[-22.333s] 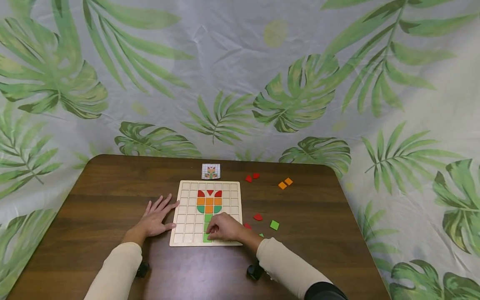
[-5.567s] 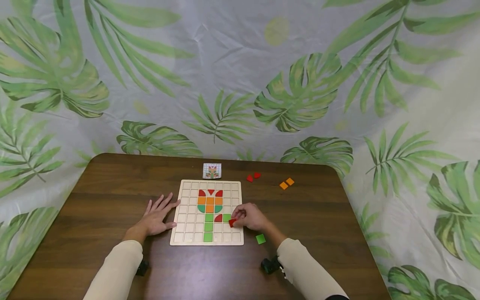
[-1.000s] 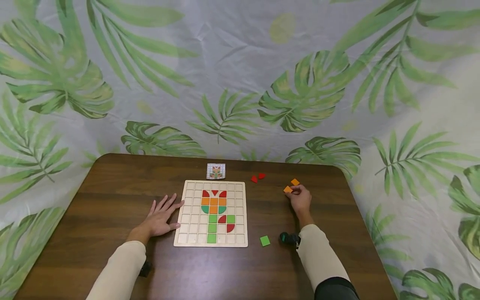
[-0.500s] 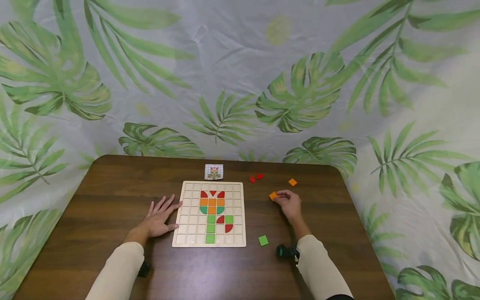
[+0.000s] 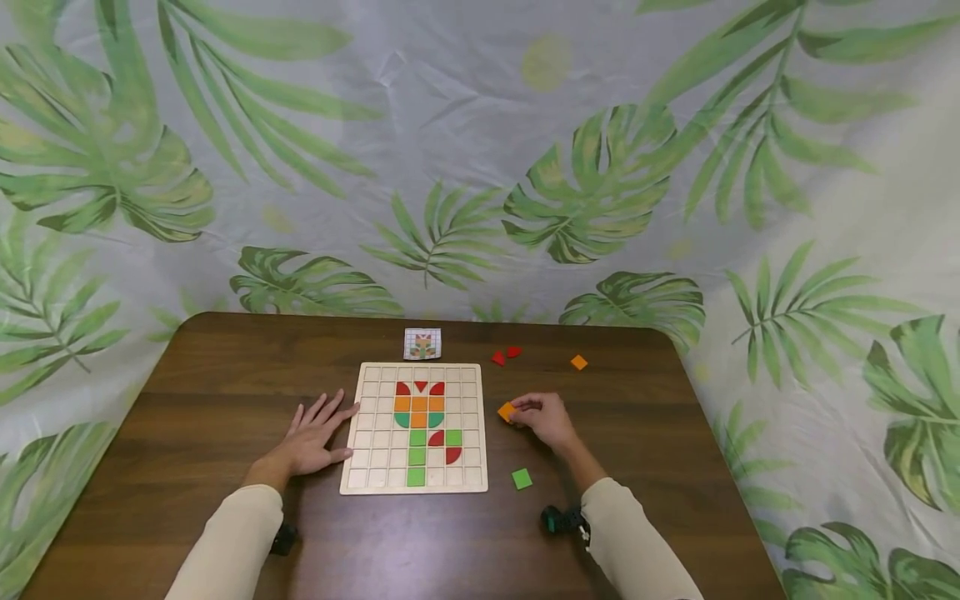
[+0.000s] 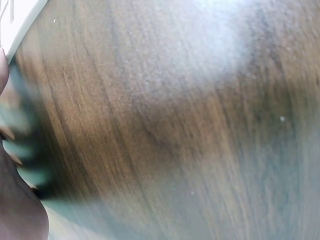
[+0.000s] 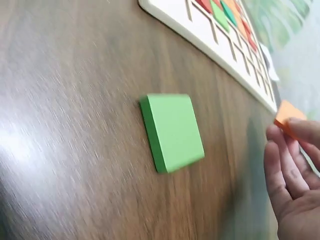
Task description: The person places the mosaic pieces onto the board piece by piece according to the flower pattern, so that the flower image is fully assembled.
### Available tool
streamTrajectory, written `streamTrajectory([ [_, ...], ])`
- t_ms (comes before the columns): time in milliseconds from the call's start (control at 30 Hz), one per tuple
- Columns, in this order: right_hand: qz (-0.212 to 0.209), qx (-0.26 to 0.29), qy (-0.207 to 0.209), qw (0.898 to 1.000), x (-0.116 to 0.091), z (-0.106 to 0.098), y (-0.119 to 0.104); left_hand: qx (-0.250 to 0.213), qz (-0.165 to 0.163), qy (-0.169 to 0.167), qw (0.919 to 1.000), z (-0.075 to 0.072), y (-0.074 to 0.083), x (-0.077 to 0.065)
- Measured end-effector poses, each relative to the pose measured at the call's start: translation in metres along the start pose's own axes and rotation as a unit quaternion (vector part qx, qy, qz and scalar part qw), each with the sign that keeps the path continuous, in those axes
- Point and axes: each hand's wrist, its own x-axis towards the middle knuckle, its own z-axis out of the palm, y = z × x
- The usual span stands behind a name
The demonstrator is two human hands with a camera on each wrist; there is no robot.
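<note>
My right hand (image 5: 546,419) pinches an orange square tile (image 5: 506,412) between thumb and fingers, just right of the wooden grid board (image 5: 375,458). In the right wrist view the orange tile (image 7: 289,114) is held up off the table near the board's edge. My left hand (image 5: 311,437) lies flat with fingers spread, its fingertips at the board's left edge. On the board, red, orange, teal and green tiles form a tulip shape with a green stem (image 5: 417,457). Right of the stem sit a red quarter-round tile (image 5: 437,438), a green square and another red quarter-round (image 5: 453,456).
A loose green square tile (image 5: 522,478) lies right of the board, closer to me. Two red pieces (image 5: 506,356) and one orange square (image 5: 579,362) lie farther back. Behind the board is a small pattern card (image 5: 422,343). A leaf-printed cloth (image 5: 465,150) hangs beyond the table.
My right hand has picked up one of the two orange squares and carried it left and nearer, toward the board. Earlier, it placed green and red tiles beside the stem. My left hand stays put.
</note>
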Motion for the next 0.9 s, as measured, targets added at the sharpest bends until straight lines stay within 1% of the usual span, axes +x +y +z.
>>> streamTrajectory([
  [100, -0.004, -0.005, -0.042, 0.999, -0.002, 0.007, -0.004, 0.003, -0.003, -0.007, 1.0000, -0.002, 0.001, 0.001],
  [200, -0.004, -0.007, -0.071, 0.997, -0.005, 0.015, -0.009, 0.007, 0.005, -0.004, 1.0000, -0.001, -0.001, 0.002],
  [300, -0.016, -0.019, -0.085, 0.996, -0.007, 0.024, -0.015, 0.003, 0.012, 0.004, 0.9999, -0.001, -0.001, 0.001],
  [367, -0.024, -0.028, -0.090, 0.995, -0.009, 0.030, -0.018, 0.005, 0.010, 0.005, 0.9999, -0.001, -0.001, 0.001],
  [467, -0.041, -0.040, -0.100, 0.993, -0.010, 0.040, -0.021, 0.024, 0.005, 0.003, 0.9997, -0.002, 0.000, 0.000],
  [633, -0.052, -0.059, -0.129, 0.989, -0.010, 0.054, -0.023, 0.046, -0.007, -0.018, 0.9988, -0.004, 0.003, 0.000],
  [700, -0.054, -0.070, -0.139, 0.986, -0.011, 0.059, -0.024, 0.056, -0.008, -0.022, 0.9981, -0.006, 0.004, 0.000],
  [900, -0.053, -0.100, -0.158, 0.981, -0.011, 0.071, -0.031, 0.070, -0.017, -0.036, 0.9967, -0.011, 0.007, 0.000],
])
